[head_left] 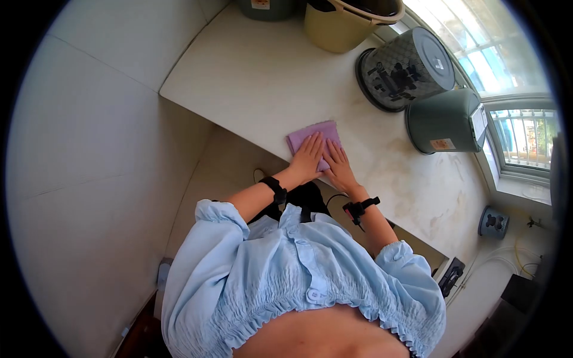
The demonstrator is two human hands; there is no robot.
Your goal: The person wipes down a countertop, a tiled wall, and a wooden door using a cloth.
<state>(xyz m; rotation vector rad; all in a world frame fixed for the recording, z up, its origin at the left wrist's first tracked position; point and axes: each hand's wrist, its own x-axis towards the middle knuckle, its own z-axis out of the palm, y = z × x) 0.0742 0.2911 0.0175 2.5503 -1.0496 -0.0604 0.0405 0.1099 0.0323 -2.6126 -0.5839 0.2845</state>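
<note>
A folded purple cloth [325, 129] lies on the pale countertop [268, 77], close to its front edge. My left hand [307, 156] rests flat on the cloth's left part, fingers stretched out. Beside it, my right hand [339, 169] presses on the right part, its fingers also extended. The two hands nearly touch, and they hide the lower part of the cloth. Each wrist wears a black strap.
Along the window side stand a grey patterned bin [406, 68], a dark green bin [444, 122] and a beige bucket [337, 27]. Another green container [265, 9] is at the far end. A small blue-grey bucket [493, 222] sits near a tap [534, 222]. A tiled wall [89, 149] rises at left.
</note>
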